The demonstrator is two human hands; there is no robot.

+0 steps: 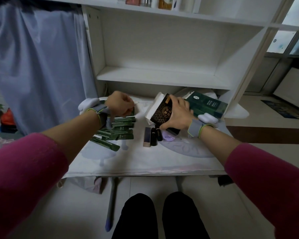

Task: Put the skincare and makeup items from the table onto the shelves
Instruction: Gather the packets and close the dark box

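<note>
Skincare and makeup items (153,135) are mostly seen on the table (145,161), none on the lower shelf (159,78): a black-and-gold box (162,112) is gripped by the right hand (178,112), while the left hand (121,105) is curled over the green boxes (117,131), its hold not discernible.

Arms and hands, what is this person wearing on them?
Magenta-pink long sleeves cover both arms, left sleeve and right sleeve, ending short of the wrists. Each wrist wears a grey strap edged in yellow-green cord, left strap and right strap, each with a rounded white pod, left pod and right pod. The left hand and right hand are ungloved.
</note>
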